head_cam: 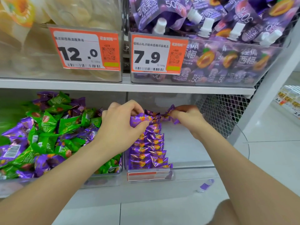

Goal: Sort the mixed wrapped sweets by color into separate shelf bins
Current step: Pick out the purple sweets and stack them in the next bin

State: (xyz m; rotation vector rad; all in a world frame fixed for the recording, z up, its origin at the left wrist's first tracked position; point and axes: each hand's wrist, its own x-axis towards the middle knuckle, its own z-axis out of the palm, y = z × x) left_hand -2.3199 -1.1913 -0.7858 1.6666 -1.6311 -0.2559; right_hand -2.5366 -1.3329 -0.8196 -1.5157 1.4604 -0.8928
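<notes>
While sorting goes on at a shop shelf, the head camera shows both hands deep in the right-hand bin, where a row of purple sweets stands neatly packed along its left side. The left hand pinches a purple sweet at the far end of that row. Just beside it, the right hand pinches a second purple sweet by one end. Next door, the left-hand bin holds a loose heap of green and purple sweets, so plenty of purple ones remain to be picked out. On this showing the job is under way but far from finished. A scrap of purple wrapper lies below the right-hand bin.
</notes>
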